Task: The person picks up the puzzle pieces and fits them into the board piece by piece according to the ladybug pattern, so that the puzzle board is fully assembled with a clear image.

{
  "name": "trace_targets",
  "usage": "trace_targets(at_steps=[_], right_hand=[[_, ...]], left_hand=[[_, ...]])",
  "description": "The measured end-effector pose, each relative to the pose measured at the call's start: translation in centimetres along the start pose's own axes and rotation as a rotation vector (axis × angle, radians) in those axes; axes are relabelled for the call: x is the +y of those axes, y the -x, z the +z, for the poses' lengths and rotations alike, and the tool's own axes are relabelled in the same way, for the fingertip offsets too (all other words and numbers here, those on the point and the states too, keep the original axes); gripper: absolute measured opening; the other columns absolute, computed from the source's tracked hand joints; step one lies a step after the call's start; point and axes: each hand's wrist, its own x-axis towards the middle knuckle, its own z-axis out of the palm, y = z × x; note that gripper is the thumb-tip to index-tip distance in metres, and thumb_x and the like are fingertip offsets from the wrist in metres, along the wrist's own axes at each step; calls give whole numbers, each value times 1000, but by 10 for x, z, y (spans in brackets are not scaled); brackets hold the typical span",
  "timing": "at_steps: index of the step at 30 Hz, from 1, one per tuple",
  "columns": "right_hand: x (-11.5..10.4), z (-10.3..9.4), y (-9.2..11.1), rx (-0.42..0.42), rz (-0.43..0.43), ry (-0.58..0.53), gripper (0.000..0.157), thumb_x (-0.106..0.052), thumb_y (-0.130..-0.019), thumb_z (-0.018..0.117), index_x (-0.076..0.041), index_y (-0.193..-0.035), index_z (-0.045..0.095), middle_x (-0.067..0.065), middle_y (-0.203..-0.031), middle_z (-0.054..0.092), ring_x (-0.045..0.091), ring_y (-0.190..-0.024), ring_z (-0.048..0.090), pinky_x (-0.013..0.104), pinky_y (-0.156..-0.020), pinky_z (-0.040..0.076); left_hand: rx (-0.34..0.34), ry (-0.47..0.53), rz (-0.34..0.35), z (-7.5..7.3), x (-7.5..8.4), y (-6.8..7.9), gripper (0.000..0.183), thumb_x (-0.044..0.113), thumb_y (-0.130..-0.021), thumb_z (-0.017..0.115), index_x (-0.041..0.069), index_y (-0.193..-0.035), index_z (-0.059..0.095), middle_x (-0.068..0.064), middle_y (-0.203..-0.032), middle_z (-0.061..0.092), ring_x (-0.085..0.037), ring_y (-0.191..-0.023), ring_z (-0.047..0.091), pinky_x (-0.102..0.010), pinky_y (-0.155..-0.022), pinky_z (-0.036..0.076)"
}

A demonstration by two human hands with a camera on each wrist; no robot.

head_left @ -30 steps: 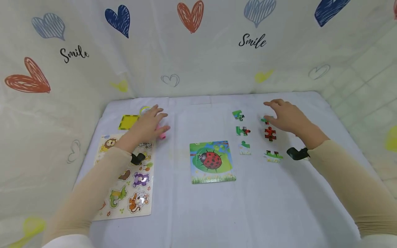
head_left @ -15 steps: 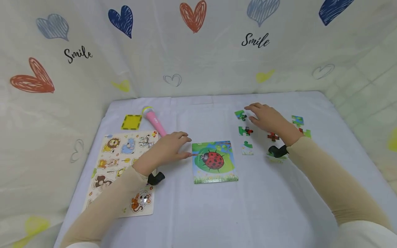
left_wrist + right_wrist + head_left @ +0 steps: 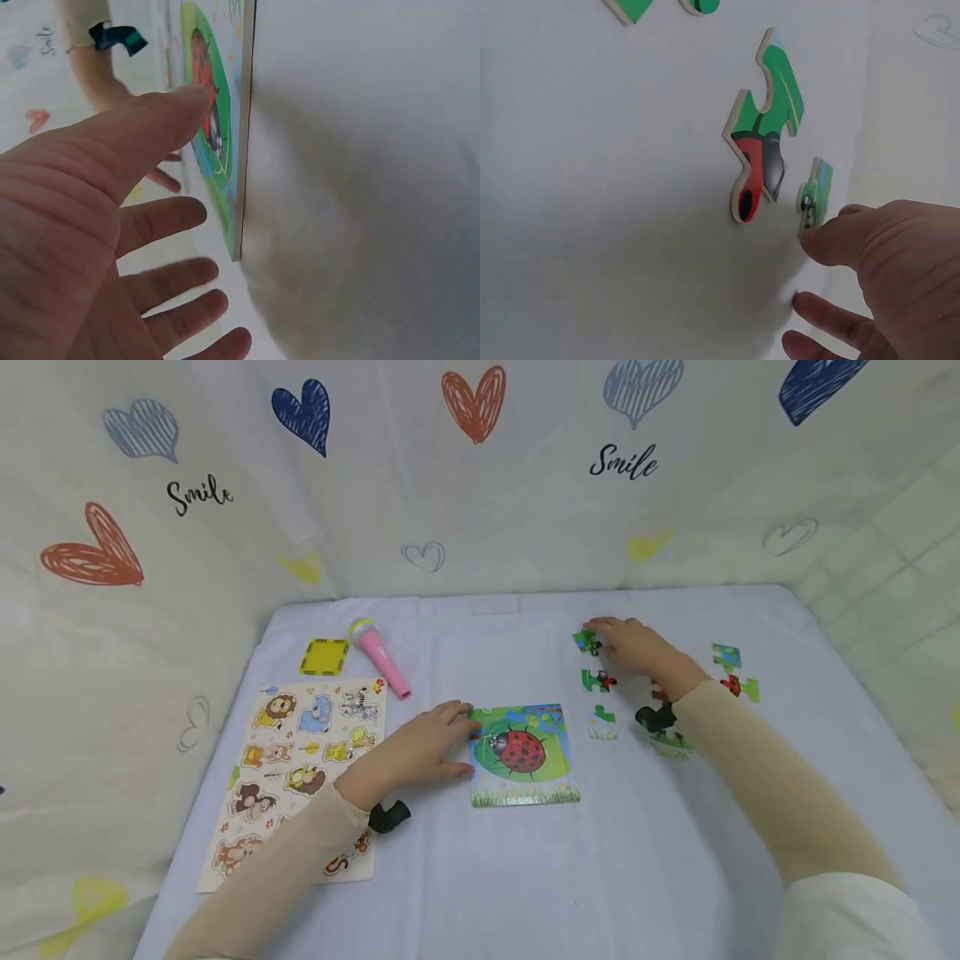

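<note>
The ladybug board (image 3: 525,756) has a smooth printed face with a slight sheen and a bare, wood-like edge. The puzzle pieces (image 3: 784,90) look like matt printed wood with pale cut sides. The microphone (image 3: 381,658) seems smooth plastic, as does the yellow square (image 3: 324,657). Soft, matt cloth covers the surface (image 3: 525,893); the sleeve (image 3: 780,777) is matt cloth too.

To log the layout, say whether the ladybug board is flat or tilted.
Flat: the ladybug board lies on the cloth, with no gap showing beneath its edge.
</note>
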Motion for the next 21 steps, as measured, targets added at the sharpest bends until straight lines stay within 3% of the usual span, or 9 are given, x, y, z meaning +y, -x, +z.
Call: trace_targets(at_steps=[10,21], right_hand=[[4,9,-3,34,28,68,50,-11,-101,57,-5,-151,50,22,-157,44,58,-136,40,72,-108,36],[6,5,-1,105,78,93,49,-30,-88,70,-5,-131,69,22,-135,63,46,-123,55,68,-100,40]], left_hand=[[-70,2,-21,16,8,7,99,59,-87,77,12,-162,33,-20,-171,21,-35,-158,23,-52,-123,30],[-93,-45,-58,17,16,10,112,67,-80,78,9,-163,31,-15,-173,16,-31,-161,13,-52,-125,26]])
